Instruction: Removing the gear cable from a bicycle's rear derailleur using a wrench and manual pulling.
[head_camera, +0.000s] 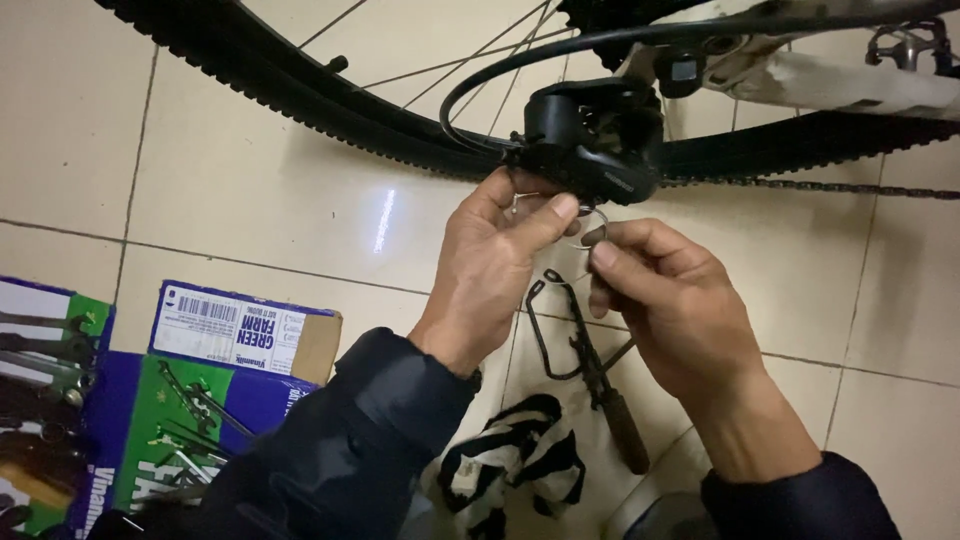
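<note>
So the person is crouching by the back end of a bike, both hands up under the black rear derailleur (590, 140), which is hanging just below the knobbly tyre (300, 95) next to the white frame tube (850, 85). The left hand (495, 265) is curling up with the thumb and fingers pinching narrow around a thin shiny cable end (590, 215) right at the bottom of the derailleur, fingertips touching the black body. The right hand (665, 300) is sitting just beside it, index finger and thumb closing in tight on the same bit of wire loop, other fingers folding in. A black cable housing (480, 75) is arcing over from the derailleur across the spokes, and the chain (850, 187) is running off to the right.

Down on the tiled floor (250, 200), directly under the hands, a wooden-handled metal tool (600, 385) is lying near a black-and-white rag (515, 465). Off to the left an opened cardboard box (200, 390) is holding wrenches and other tools.
</note>
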